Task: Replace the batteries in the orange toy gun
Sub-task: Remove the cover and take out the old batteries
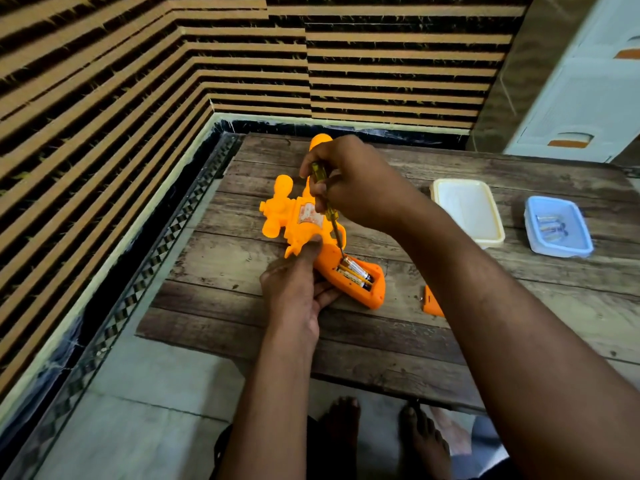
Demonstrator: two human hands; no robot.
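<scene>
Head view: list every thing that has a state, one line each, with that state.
Orange toy gun: on its side, battery compartment open.
Batteries: still seated in compartment.
Battery cover: off, on table.
Screwdriver: tip at batteries.
Cream container: open.
Blue container: open, holding batteries.
Left hand: holds grip.
Right hand: grips screwdriver.

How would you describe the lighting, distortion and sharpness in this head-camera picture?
Head view: dim, warm light; wide-angle bending curves the striped wall and table edges; the toy gun and batteries look sharp; the right forearm is close and soft; the blue tray contents are blurred.
</scene>
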